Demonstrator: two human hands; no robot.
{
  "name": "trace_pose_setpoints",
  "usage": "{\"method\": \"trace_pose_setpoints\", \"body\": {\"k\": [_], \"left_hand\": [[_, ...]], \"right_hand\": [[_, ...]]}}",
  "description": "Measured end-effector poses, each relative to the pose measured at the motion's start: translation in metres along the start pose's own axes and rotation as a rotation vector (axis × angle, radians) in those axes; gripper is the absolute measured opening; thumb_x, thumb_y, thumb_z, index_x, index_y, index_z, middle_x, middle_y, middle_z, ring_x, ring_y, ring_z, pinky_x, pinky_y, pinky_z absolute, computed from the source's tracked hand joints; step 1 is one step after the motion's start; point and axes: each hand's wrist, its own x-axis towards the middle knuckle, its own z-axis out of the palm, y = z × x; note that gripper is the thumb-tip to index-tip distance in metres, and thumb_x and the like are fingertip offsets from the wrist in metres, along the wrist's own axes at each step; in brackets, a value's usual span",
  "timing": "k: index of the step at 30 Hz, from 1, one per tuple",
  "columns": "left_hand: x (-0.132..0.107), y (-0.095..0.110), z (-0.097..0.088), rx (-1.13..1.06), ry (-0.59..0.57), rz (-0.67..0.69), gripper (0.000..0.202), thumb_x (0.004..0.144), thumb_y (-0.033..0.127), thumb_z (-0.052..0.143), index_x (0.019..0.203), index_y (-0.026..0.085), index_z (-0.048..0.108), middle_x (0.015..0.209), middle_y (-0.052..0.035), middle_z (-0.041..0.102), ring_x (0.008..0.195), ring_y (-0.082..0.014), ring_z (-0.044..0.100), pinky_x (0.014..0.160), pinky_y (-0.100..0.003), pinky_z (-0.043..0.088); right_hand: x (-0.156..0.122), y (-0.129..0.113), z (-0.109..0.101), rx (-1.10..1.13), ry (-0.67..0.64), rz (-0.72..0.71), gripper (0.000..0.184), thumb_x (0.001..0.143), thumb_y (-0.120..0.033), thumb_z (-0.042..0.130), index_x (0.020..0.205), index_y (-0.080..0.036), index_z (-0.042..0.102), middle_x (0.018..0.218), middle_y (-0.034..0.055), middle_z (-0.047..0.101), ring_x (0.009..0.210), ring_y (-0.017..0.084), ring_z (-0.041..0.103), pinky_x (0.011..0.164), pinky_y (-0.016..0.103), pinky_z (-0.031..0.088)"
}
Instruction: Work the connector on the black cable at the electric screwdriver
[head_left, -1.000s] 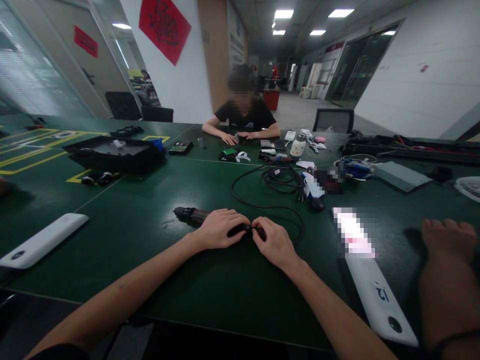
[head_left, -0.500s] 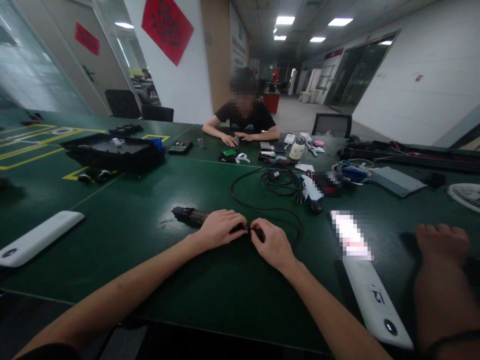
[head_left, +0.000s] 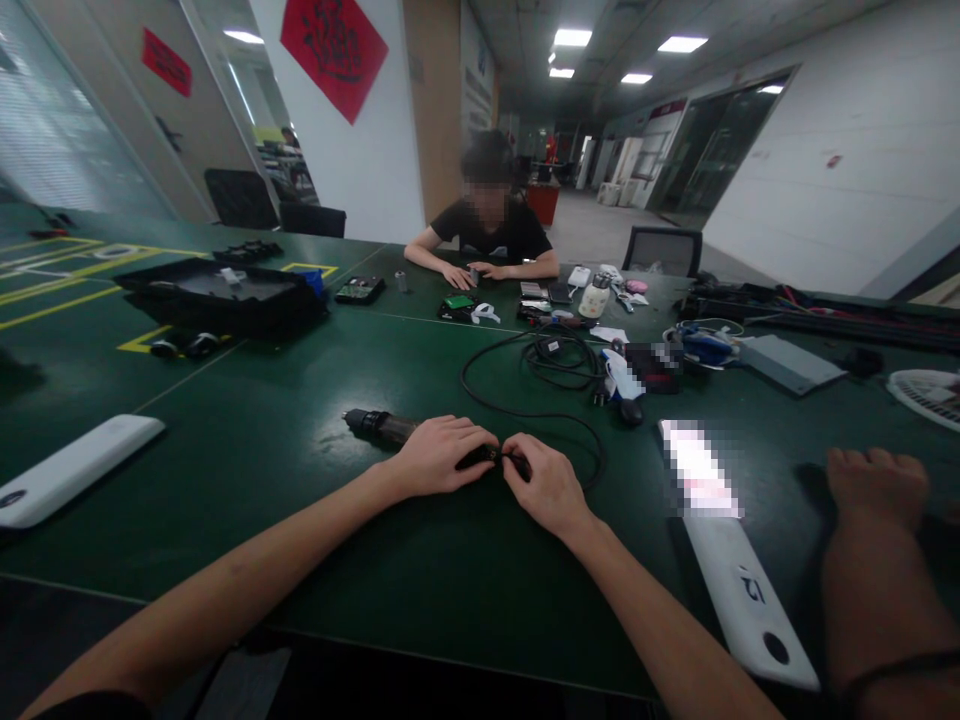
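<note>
My left hand (head_left: 448,455) is wrapped over the rear part of a dark electric screwdriver (head_left: 379,428), which lies on its side with its tip pointing left. The tool's back end shows just past my fingers. Right beside it, my right hand (head_left: 546,480) pinches the end of a black cable (head_left: 598,462) close to that back end. Whether the plug sits in the tool, I cannot tell; my fingertips cover it. From my right hand the cable curves away to a loose coil (head_left: 559,352) farther back on the table.
A white slab marked 12 (head_left: 739,590) lies to my right, near another person's fist (head_left: 877,490). Another white slab (head_left: 82,470) is at left. Across the green table (head_left: 360,560) sits a person (head_left: 487,225). A black tray (head_left: 217,295) stands far left.
The view has shifted slightly. Both hands keep nearly the same places, and a bit more of the tool's back end shows between them.
</note>
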Motion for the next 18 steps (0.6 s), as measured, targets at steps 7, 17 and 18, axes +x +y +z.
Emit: {"method": "trace_pose_setpoints", "body": {"k": [7,17,18], "left_hand": [[0.0014,0.0012,-0.0010,0.008,0.005,-0.031,0.024,0.103,0.045,0.056,0.115,0.025,0.064,0.110,-0.0022,0.074,0.100,-0.0204,0.070,0.085,-0.035,0.048],[0.0016,0.0021,-0.0032,0.001,0.001,-0.023,0.024,0.103,0.043,0.056,0.118,0.025,0.064,0.114,-0.0026,0.074,0.103,-0.0203,0.069,0.089,-0.035,0.049],[0.0017,0.0024,-0.0038,-0.001,-0.004,-0.015,0.025,0.103,0.043,0.057,0.119,0.026,0.064,0.115,-0.0023,0.074,0.103,-0.0202,0.069,0.089,-0.035,0.049]], "right_hand": [[0.0003,0.0013,0.0015,0.001,0.005,-0.002,0.009,0.098,-0.023,0.059,0.106,-0.026,0.064,0.105,0.0040,0.071,0.089,0.020,0.068,0.076,0.031,0.052],[0.0002,0.0018,0.0016,-0.005,0.008,-0.011,0.008,0.098,-0.021,0.059,0.105,-0.025,0.063,0.105,0.0035,0.071,0.089,0.020,0.068,0.077,0.031,0.051],[0.0002,0.0018,0.0014,-0.006,0.009,-0.011,0.009,0.098,-0.021,0.059,0.105,-0.025,0.063,0.106,0.0035,0.071,0.089,0.020,0.067,0.077,0.031,0.051]]}}
